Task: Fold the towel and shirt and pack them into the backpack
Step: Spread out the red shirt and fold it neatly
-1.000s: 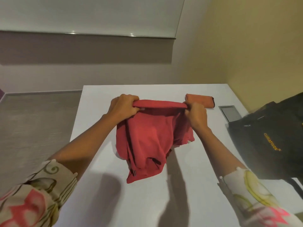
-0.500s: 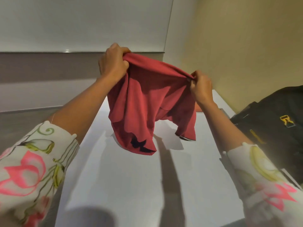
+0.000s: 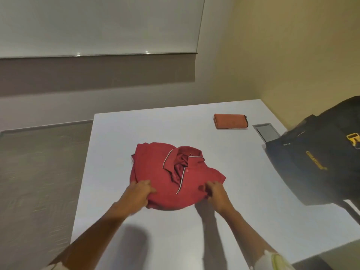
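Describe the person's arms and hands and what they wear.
The left hand and right hand are bare, no gloves or watch visible. Forearms are bare. The right sleeve is pale with a yellow-green print; only a pale sliver of left sleeve shows.

Most likely an office or meeting room — a plain white table with a flush cable hatch at 2 o'clock, a roller blind at 11 o'clock, and grey carpet at 9 o'clock.

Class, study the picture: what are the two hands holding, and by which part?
The left hand and right hand grip the red polo shirt by its near edge.
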The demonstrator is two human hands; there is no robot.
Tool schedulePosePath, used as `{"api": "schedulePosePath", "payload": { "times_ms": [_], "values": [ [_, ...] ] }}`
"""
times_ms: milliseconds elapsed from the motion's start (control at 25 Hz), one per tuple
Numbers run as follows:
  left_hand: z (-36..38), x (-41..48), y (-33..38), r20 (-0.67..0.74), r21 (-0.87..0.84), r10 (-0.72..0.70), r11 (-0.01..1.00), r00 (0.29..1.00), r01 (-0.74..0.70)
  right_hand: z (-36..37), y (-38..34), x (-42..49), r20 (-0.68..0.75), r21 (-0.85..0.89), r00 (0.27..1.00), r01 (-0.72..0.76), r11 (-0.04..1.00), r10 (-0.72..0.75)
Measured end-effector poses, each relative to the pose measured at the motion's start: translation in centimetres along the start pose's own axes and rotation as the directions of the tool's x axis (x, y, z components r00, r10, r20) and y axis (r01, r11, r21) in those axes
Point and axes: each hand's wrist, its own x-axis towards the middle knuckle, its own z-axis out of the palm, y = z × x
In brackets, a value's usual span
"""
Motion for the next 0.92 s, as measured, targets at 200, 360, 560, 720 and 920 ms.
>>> {"api": "schedulePosePath", "payload": {
  "times_ms": [200, 360, 560, 720, 920],
  "values": [
    [2.9, 1.5, 0.0, 0.295, 0.148, 0.040, 0.985, 0.955, -0.087, 0.0, 1.4, 0.8, 0.437, -0.042, 0.878, -0.196, 0.980, 0.194],
    [3.5, 4.7, 0.3, -0.016, 0.140, 0.043, 0.989, 0.999, -0.041, -1.3, 1.2, 4.2, 0.285, 0.006, 0.939, -0.201, 0.980, 0.191],
    [0.9, 8.9, 2.3, -0.022, 0.063, 0.020, 0.998, 1.000, -0.019, -1.6, 0.8, 9.5, 0.149, -0.171, 0.956, -0.226, 0.959, 0.252],
    [-0.5, 12.4, 3.6, -0.013, 0.049, 0.042, 0.998, 0.999, -0.042, -0.5, 1.1, 12.6, 0.188, -0.155, 0.906, -0.353, 0.923, 0.379],
    [-1.1, 16.1, 4.9, -0.068, -0.001, 0.114, 0.994, 0.991, -0.114, 0.9, 0.6, 13.2, 0.083, 0.168, 0.906, -0.424, 0.890, 0.415]
  ]
}}
